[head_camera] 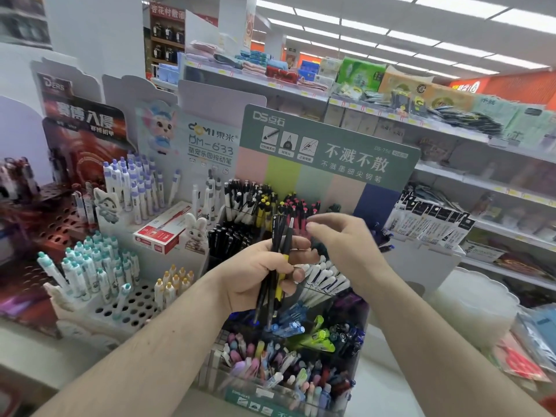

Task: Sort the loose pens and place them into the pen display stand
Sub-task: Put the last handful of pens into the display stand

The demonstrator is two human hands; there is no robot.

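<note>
My left hand (258,272) grips a small bundle of loose pens (278,236), mostly black with one yellow-bodied, held upright over the display. My right hand (340,239) hovers just right of the pen tops, fingers loosely curved and holding nothing. Behind them stands the green-headed pen display stand (328,152), its rows holding white, yellow, black and red-capped pens (270,203). Below my hands a clear tiered stand (237,395) holds blue, green, purple and pastel pens.
To the left are white stands with purple-capped pens (135,182) and teal-capped pens (87,266), and a red pen box (162,230). Packaged refills (430,221) hang at the right. Store shelves with goods run behind.
</note>
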